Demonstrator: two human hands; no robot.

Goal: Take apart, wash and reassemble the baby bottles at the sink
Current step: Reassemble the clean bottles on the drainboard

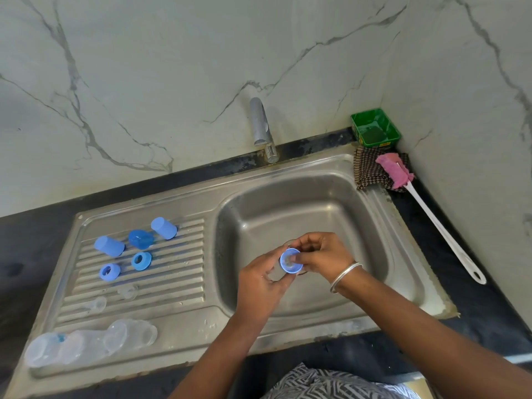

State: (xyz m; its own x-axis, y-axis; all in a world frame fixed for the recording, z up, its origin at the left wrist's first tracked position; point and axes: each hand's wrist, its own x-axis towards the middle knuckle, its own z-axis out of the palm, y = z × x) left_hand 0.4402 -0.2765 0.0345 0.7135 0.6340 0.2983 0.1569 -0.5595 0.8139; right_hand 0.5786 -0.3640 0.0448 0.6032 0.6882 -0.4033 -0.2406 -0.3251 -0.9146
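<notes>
Over the steel sink basin [331, 214] my left hand [260, 286] and my right hand [319, 253] meet around a blue bottle collar ring [290, 261]. The left hand grips it from below. My right fingers pinch into it, where a clear teat seems to sit. On the drainboard [172, 286] lie three blue caps [163, 228] [140, 239] [109, 246], two blue rings [141, 260] [109, 272], two clear teats [128, 292] [98, 304] and clear bottle bodies [86, 345] on their sides.
The tap [263, 131] stands behind the basin; no water shows. At the right corner are a green tub with a scrub pad [375, 128], a checked cloth [370, 171] and a pink bottle brush with a white handle [437, 223]. Dark countertop surrounds the sink.
</notes>
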